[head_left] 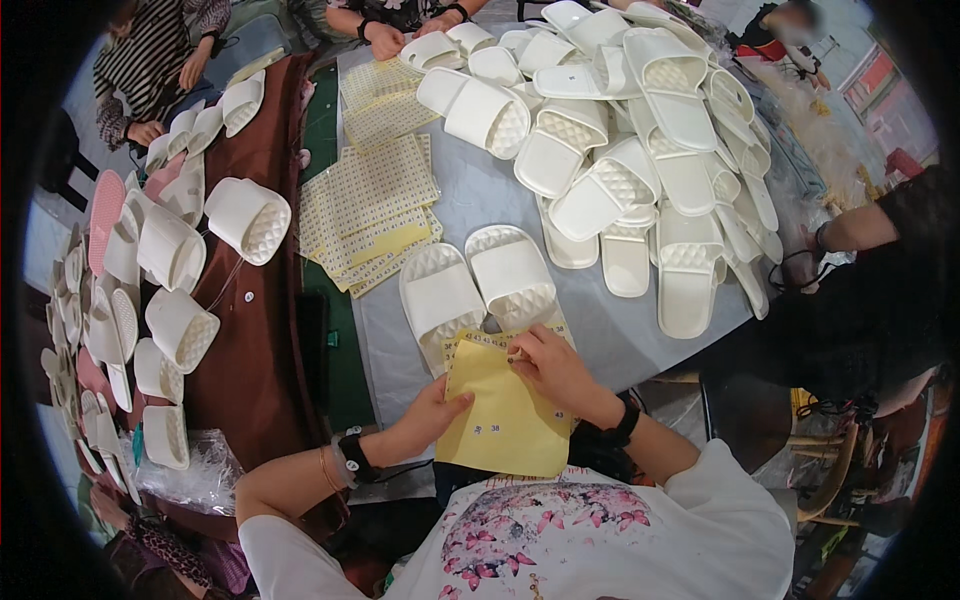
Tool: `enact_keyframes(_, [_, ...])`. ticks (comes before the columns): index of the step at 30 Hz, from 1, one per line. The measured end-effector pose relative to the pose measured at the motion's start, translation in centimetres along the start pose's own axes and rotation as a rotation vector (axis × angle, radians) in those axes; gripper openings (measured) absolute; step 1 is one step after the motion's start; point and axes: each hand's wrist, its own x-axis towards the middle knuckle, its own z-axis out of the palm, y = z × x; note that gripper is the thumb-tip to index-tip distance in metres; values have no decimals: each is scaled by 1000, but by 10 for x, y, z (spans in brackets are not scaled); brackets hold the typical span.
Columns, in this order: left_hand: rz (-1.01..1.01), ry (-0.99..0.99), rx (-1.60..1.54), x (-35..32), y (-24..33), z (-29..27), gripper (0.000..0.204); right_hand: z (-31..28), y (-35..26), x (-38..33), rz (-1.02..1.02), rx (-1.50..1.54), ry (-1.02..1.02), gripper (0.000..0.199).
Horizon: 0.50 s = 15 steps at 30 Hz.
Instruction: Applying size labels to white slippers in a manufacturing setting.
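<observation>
My left hand [432, 415] grips the left edge of a yellow sticker sheet [505, 430], thumb on top. Most of the sheet's lower part is bare backing with a few small printed stickers left; rows of them run along its top edge. My right hand [555, 370] is closed in a pinch over the upper part of the sheet, with what looks like a small sticker at the fingertips. Just beyond the sheet, a left white slipper [438, 292] and a right white slipper [510, 270] lie side by side, their near ends partly covered by the sheet and my hand.
A large heap of white slippers [620, 180] fills the right of the grey-covered table [390, 335]. Stacked yellow sticker sheets [370, 200] lie at its left. Across a gap, a brown-covered table [250, 370] carries more slippers [170, 245]. Other people sit around both tables.
</observation>
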Motion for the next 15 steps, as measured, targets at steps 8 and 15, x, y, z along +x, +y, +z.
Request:
enact_keyframes(8, [21, 5, 8, -1, 1, 0, 30, 4, 3, 3, 1, -93, -33, 10])
enact_keyframes(15, [63, 18, 76, -5, 9, 3, 32, -21, 8, 3, 56, 341, 34, 10])
